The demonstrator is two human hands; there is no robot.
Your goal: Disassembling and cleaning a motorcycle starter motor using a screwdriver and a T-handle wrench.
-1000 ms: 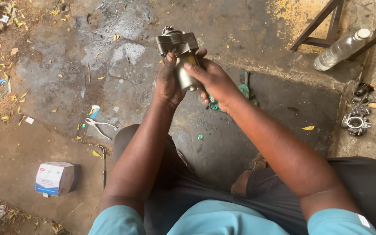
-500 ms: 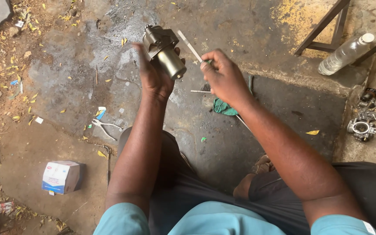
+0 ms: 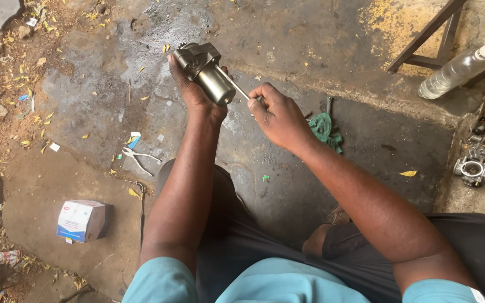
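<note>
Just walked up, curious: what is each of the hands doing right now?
Left hand: closed around a metal motor-like part, held up.
Right hand: fingers pinched on a thin metal rod that reaches the part.

Two hands are showing: the left hand (image 3: 195, 90) and the right hand (image 3: 279, 115). One metal motor part (image 3: 204, 70) and one thin rod (image 3: 237, 88) are being held. Lying around are one pair of pliers (image 3: 138, 159), one small cardboard box (image 3: 81, 220), one clear plastic bottle (image 3: 456, 72), one green rag (image 3: 324, 126) and one carburettor body (image 3: 472, 170).
</note>
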